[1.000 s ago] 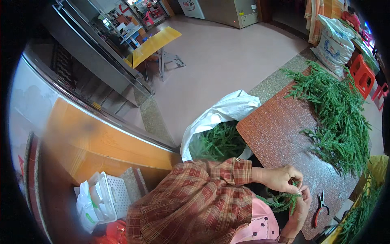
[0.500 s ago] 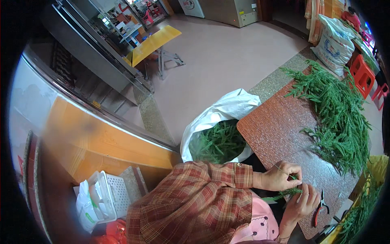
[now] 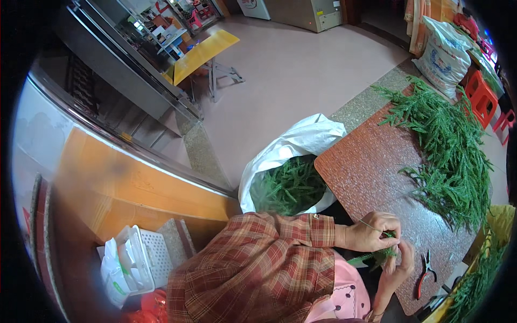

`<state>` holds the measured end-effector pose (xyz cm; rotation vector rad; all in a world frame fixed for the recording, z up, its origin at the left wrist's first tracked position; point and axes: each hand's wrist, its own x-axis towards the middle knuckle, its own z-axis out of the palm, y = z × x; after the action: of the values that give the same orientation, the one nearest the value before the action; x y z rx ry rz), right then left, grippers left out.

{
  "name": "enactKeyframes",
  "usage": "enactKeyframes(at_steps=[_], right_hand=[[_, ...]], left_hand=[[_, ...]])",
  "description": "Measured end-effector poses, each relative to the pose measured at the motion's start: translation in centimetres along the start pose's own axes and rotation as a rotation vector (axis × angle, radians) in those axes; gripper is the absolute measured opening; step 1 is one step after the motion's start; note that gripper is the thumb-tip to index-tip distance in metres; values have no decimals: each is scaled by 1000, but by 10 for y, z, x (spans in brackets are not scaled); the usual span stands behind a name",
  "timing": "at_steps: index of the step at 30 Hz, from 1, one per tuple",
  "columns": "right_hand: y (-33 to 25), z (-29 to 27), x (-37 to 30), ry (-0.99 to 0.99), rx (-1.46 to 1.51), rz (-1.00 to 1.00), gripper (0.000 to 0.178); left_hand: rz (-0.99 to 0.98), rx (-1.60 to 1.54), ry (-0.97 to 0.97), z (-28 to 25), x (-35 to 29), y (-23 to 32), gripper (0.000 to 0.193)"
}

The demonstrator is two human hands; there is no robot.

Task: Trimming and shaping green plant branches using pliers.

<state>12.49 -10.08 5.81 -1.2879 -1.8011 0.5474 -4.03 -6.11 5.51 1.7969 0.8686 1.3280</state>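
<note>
My left hand (image 3: 370, 232) is closed, pinching a green needle-leaved sprig (image 3: 385, 252) just off the near edge of the brown speckled table (image 3: 358, 161). A thin stem or wire sticks up from its fingers. Beside it, slightly nearer to me, my right hand (image 3: 398, 264) grips the same sprig, fingertips close to the left ones. Part of the sprig hides behind the fingers. On the tabletop right of my hands lie pliers (image 3: 425, 275) with red-and-black handles. A large heap of green sprigs (image 3: 447, 156) covers the table's far right side.
An open white sack (image 3: 293, 142) holding more greenery (image 3: 291, 185) stands left of the table. More sprigs (image 3: 476, 280) lie at the lower right. A white basket (image 3: 153, 258) sits at lower left. Farther off are a yellow folding table (image 3: 207, 56), a full sack (image 3: 441, 56) and red stools (image 3: 480, 99).
My right hand has shifted a little to the left and toward the left fingers, with the sprig now bunched closer between them. The left hand stays nearly in place.
</note>
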Motion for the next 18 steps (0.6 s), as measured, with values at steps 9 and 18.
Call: enactKeyframes(at_steps=[9, 18], right_hand=[[13, 5, -7, -68, 296, 235, 15], [26, 11, -11, -106, 586, 424, 12]], left_hand=[[-98, -5, -168, -3, -1, -9, 20], [99, 9, -116, -5, -1, -12, 21]])
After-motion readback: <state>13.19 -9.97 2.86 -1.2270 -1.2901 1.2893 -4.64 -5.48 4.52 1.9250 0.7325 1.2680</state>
